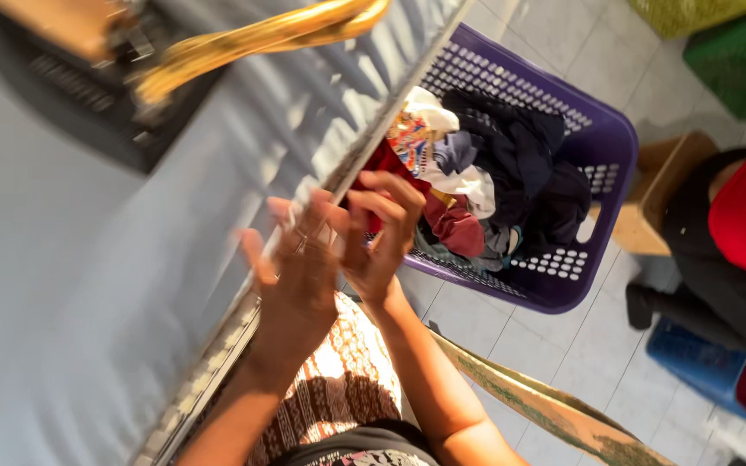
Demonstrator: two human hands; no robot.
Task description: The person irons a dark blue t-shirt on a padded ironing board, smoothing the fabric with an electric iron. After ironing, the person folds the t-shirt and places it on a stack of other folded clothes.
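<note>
Two hands meet at the front edge of the grey ironing desk: my left hand spread flat with fingers loose, gripping nothing, my right hand curled toward it, though I cannot tell whether it pinches anything. I judge a careless reach could tip the purple laundry basket on the floor just beside the desk. Its perforated walls hold crumpled dark, white and maroon clothes, heaped loosely
</note>
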